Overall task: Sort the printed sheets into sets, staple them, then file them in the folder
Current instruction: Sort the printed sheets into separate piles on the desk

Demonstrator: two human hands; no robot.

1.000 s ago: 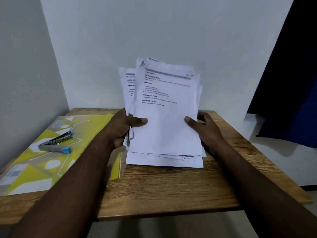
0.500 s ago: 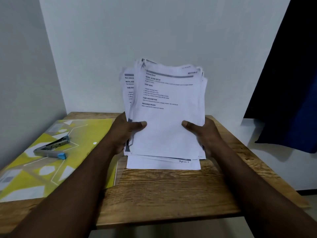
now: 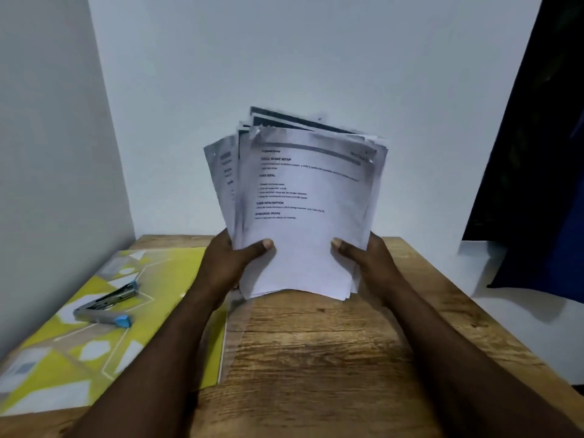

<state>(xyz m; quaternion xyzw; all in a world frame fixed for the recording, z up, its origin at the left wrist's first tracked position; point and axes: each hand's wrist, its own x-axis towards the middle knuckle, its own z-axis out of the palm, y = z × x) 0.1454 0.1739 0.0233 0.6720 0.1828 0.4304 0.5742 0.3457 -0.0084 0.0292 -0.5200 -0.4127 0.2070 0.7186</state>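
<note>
Left hand [image 3: 234, 263]: we hold the lower left edge of the stack, thumb pressed flat on the front sheet; the fingers are hidden behind the paper.
Right hand [image 3: 369, 260]: we hold the lower right edge the same way, thumb in front; the rest is out of sight.
Sheets: the loose stack of white printed paper sheets [image 3: 303, 222] stands nearly upright between our hands, its tops fanned and uneven.
Change: a second ago the stack leaned lower with its bottom sheets near the wood; now all of it is raised and steeper; we judge that we are gathering it to square the edges, so sorting has hardly begun.
Writing: the headings "SCENE SETUP", "TASK GOAL", "TASK DESCRIPTION" and "REQUIRED PROPS" can be read; the small print is too blurred.
Stapler: the grey metal stapler with blue ends [image 3: 104, 308] lies untouched on the folder.
Folder: the yellow patterned plastic folder [image 3: 104, 349] lies closed to our left.
Table: the brown wooden table [image 3: 316, 358] carries both.
</note>
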